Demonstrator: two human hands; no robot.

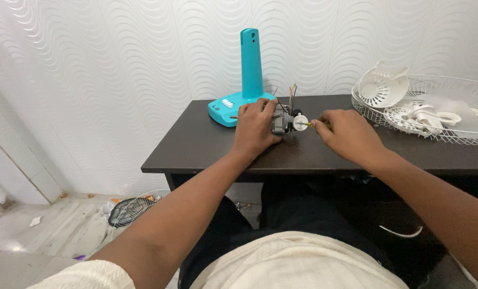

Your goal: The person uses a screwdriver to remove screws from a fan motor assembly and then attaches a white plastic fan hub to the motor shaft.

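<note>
motor spot: small fan motor (283, 122) sits on the dark counter (207, 147), just in front of the teal fan stand (248, 80)
left hand (256, 128): wrapped over the motor's left side, pinning it down
right hand (346, 134): fingers pinched on a thin yellow-handled tool (309, 123)
axis: tool lies left-right, tip at the white round knob (300, 122) on the motor's right end
nearer: left hand's on it, right is just beside
off right: wire guard (453, 115) with white parts

A home room used for repair work: white wave-embossed wall panels (116, 64), pale marble floor (52, 235), and a dark wooden worktop (207, 150) strewn with dismantled fan parts.
</note>
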